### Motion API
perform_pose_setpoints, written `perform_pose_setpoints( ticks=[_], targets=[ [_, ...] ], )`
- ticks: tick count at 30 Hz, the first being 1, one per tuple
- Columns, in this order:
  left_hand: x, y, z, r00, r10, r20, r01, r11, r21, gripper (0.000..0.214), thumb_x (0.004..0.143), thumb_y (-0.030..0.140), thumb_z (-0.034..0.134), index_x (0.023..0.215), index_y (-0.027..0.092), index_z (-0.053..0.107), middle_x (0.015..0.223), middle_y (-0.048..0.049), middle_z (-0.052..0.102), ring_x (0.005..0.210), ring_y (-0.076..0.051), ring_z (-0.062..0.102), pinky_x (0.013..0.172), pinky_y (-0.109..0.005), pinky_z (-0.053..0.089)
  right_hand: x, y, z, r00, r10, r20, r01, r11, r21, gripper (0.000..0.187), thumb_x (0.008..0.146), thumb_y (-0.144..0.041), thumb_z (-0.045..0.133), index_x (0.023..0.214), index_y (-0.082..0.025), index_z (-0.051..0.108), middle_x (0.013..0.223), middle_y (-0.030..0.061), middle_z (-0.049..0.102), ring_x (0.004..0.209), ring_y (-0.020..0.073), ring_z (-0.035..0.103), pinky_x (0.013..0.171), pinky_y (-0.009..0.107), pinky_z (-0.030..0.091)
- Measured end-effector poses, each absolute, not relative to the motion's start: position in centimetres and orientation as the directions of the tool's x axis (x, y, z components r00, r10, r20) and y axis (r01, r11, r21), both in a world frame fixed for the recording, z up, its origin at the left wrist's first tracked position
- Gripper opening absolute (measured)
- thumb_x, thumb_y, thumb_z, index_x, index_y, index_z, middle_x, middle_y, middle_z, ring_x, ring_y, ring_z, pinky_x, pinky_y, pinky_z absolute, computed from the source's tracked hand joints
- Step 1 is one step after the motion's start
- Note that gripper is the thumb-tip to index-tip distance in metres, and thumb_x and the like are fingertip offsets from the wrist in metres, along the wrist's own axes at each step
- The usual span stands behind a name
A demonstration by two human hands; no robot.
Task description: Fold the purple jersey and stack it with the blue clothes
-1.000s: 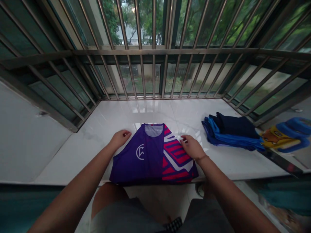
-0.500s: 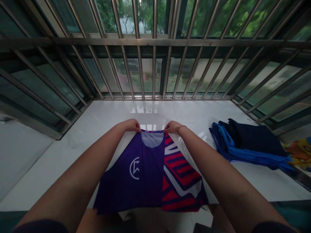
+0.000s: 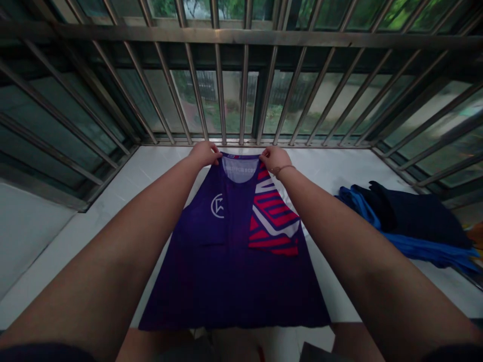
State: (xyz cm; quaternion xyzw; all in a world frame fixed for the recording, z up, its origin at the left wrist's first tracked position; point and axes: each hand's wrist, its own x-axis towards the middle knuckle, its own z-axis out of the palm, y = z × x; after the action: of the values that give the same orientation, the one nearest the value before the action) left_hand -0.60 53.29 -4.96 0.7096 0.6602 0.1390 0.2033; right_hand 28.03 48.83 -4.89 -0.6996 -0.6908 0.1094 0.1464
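Observation:
A purple sleeveless sports shirt [image 3: 237, 271] with a white round logo and a red-and-white striped panel is spread over the white surface. My left hand [image 3: 205, 153] pinches it at the left end of the neckline. At the right end of the neckline, my right hand [image 3: 274, 159] has its fingers closed on the fabric; a thin bracelet circles that wrist. The shirt's sides are folded inward over the front, and its lower edge reaches the near edge of the surface.
A stack of folded blue and dark clothes [image 3: 418, 211] lies to the right. Behind it, at the right border, shows a bit of orange-yellow cloth [image 3: 477, 235]. Metal window bars [image 3: 241, 100] enclose the far side and both flanks of the white ledge [image 3: 124, 201].
Both hands have moved away from me toward the window bars, pulling the shirt's neckline with them. More of the purple lower part now lies on the surface. The view has tilted down.

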Motion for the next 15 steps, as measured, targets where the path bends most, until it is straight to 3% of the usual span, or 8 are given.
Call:
perform_pose_setpoints(
  ticks=[3,7,11,15],
  targets=[
    [-1.1,51.1,-2.0,0.110,0.992,0.066,0.834,-0.128,0.537,0.017,0.097,0.033,0.074,0.099,0.016,0.075,0.083,-0.0040,0.082,0.071,-0.016,0.073,0.075,-0.027,0.051,28.8,47.4,-2.7,0.008,0.977,0.213,0.913,0.080,-0.401,0.019,0.103,-0.030,0.067,0.110,-0.014,0.076,0.108,0.0102,0.078,0.100,0.0224,0.067,0.093,0.032,0.048],
    [-3.3,43.7,-1.1,0.231,0.966,0.117,0.797,-0.257,0.547,0.022,0.097,0.040,0.075,0.102,0.018,0.074,0.088,-0.0030,0.082,0.079,-0.019,0.075,0.082,-0.031,0.053,30.5,40.3,-1.9,-0.117,0.942,0.316,0.861,0.254,-0.440,0.015,0.103,-0.031,0.067,0.104,-0.018,0.073,0.100,0.0066,0.077,0.089,0.0205,0.066,0.086,0.030,0.046],
    [-5.4,33.5,-4.8,0.365,0.925,0.106,0.781,-0.366,0.507,0.022,0.098,0.047,0.072,0.097,0.025,0.075,0.088,-0.0002,0.080,0.084,-0.021,0.072,0.082,-0.034,0.052,31.4,30.2,-5.2,-0.321,0.903,0.284,0.825,0.414,-0.384,0.018,0.109,-0.034,0.060,0.104,-0.022,0.072,0.098,0.0052,0.075,0.088,0.0206,0.068,0.082,0.030,0.047],
    [-6.3,25.3,-10.1,0.537,0.843,0.036,0.738,-0.489,0.464,0.014,0.099,0.036,0.067,0.090,0.031,0.077,0.085,-0.0032,0.077,0.082,-0.025,0.072,0.079,-0.038,0.051,31.2,22.7,-10.3,-0.543,0.827,0.145,0.787,0.562,-0.254,0.022,0.112,-0.031,0.054,0.110,-0.024,0.074,0.105,0.0074,0.075,0.091,0.0213,0.071,0.080,0.031,0.051]
  ],
)
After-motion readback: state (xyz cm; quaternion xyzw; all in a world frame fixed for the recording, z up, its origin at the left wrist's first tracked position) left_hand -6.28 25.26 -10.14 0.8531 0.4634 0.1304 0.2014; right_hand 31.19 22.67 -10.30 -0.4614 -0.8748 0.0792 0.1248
